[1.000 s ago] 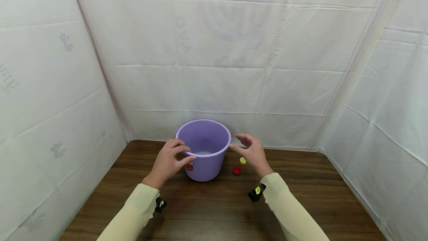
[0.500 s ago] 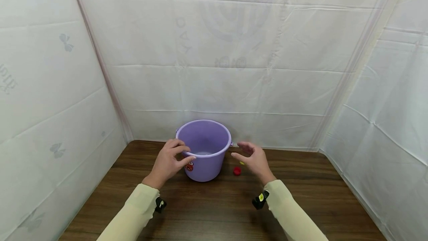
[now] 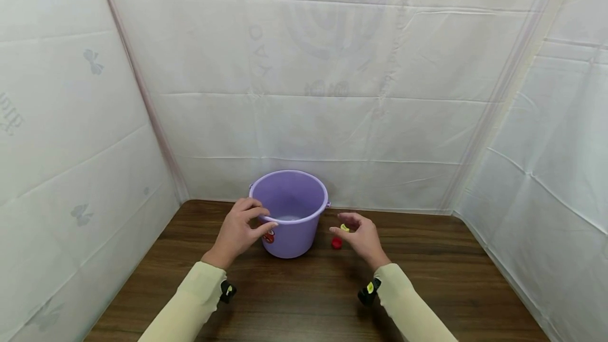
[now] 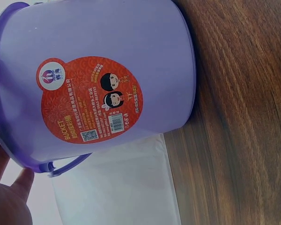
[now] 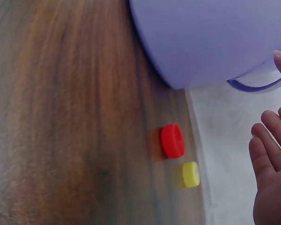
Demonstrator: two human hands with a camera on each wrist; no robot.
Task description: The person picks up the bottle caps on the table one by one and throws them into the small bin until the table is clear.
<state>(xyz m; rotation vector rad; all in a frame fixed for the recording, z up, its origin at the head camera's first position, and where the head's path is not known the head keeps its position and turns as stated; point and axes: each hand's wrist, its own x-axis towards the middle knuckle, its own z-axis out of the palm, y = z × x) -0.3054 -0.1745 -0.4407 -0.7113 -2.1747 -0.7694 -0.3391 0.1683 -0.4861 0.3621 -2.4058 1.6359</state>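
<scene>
A purple bucket (image 3: 290, 236) stands upright on the wooden table, a red printed label (image 4: 91, 101) on its side. My left hand (image 3: 239, 231) grips its rim at the near left, fingers over the edge and thumb on the outer side. To the bucket's right, my right hand (image 3: 363, 236) hovers with nothing in it, thumb and fingers spread apart. Below that hand lie a red bottle cap (image 5: 172, 141) and a smaller yellow cap (image 5: 191, 175); in the head view the fingers partly cover the yellow one.
White cloth walls (image 3: 309, 120) enclose the table (image 3: 285, 300) at the back and both sides. The bucket stands close to the back wall, its purple handle (image 5: 257, 86) hanging down behind it. A black wrist camera (image 3: 369, 292) is strapped to each sleeve.
My right hand has come away from the bucket's rim, moving down and slightly right over the caps. The left hand and the bucket stay where they were.
</scene>
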